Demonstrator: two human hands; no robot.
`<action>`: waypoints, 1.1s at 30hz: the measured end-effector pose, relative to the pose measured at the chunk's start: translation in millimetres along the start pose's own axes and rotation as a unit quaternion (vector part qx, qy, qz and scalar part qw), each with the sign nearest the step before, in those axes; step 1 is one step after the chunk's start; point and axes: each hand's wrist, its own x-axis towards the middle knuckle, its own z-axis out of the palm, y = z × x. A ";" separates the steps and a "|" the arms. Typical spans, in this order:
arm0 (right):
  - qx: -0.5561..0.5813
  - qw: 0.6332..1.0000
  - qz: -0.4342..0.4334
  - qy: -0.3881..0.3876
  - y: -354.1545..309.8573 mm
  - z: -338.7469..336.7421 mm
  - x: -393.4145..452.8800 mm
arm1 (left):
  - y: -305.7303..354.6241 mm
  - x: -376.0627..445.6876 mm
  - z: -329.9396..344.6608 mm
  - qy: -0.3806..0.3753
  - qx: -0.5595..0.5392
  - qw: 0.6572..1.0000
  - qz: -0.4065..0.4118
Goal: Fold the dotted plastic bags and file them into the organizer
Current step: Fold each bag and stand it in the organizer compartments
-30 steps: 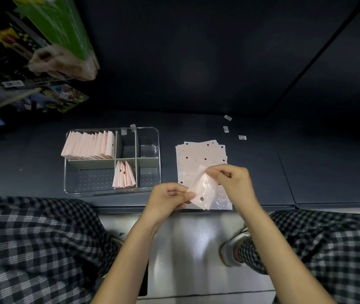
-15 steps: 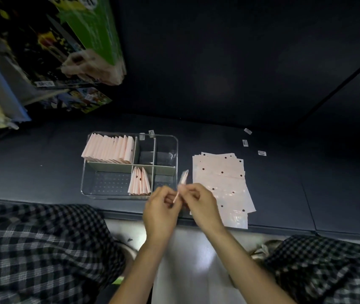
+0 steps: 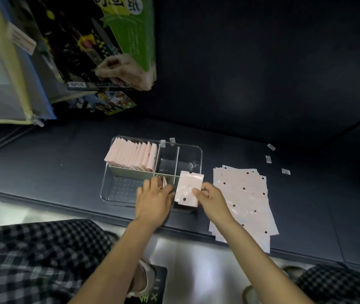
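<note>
A clear organizer (image 3: pixel 196 150) with green dividers sits on the dark mat. Its far left compartment holds a row of several folded pink bags (image 3: pixel 130 155). My right hand (image 3: pixel 210 199) pinches a folded dotted pink bag (image 3: pixel 187 188) by its right edge, held over the organizer's near right part. My left hand (image 3: pixel 154 198) rests on the few folded bags (image 3: pixel 164 180) standing in the near middle compartment and covers most of them. A stack of flat dotted bags (image 3: pixel 242 194) lies on the mat right of the organizer.
Boxes and a zip folder (image 3: pixel 10 69) lean at the upper left. Three small labels (image 3: pixel 268 159) lie on the mat behind the flat stack. The mat's front edge (image 3: pixel 65 208) runs just above my checked trouser legs (image 3: pixel 32 260).
Both hands moved forward from the mat's front edge to the organizer. The bag went from edge-on between both hands to my right hand alone. My left hand let go and went to the filed bags.
</note>
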 end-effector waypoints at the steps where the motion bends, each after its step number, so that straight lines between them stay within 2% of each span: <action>1: 0.017 1.000 -0.001 -0.011 -0.2 2.9 2.8 | -2.7 2.7 -0.5 0.005 0.017 0.999 0.027; 4: 0.049 0.998 0.004 -0.033 -0.3 13.5 11.0 | -10.5 7.9 -1.3 0.028 0.030 0.998 0.048; 8: 0.073 0.997 0.010 -0.024 0.8 24.9 17.6 | -23.3 5.4 8.6 -0.034 0.057 0.997 0.048; 10: 0.065 0.998 0.010 -0.018 2.0 28.7 19.2 | -27.1 2.6 7.9 -0.027 0.052 0.998 0.038; 12: 0.013 1.000 0.001 -0.016 2.8 33.3 20.2 | -28.7 0.7 3.8 -0.003 0.043 0.999 0.031; 15: -0.135 0.990 -0.037 0.017 2.3 44.3 22.3 | -32.1 0.3 3.9 0.023 0.025 0.999 0.023; 19: -0.311 0.947 -0.047 0.071 -8.3 57.9 22.3 | -33.2 1.0 7.5 0.012 -0.017 1.000 -0.010; 22: -0.385 0.916 -0.062 0.091 -16.0 67.0 21.6 | -32.7 0.7 9.8 0.015 -0.025 0.999 -0.015; 26: -0.405 0.909 -0.074 0.067 -20.9 80.9 22.0 | -29.2 -1.8 9.2 0.017 -0.025 1.000 -0.002; 31: -0.330 0.939 -0.070 0.062 -9.4 81.2 22.9 | -29.0 -4.1 10.3 0.013 -0.035 0.999 -0.013; 33: -0.291 0.951 -0.066 0.078 -4.3 81.2 22.4 | -26.4 -6.6 9.8 0.034 -0.081 0.995 -0.039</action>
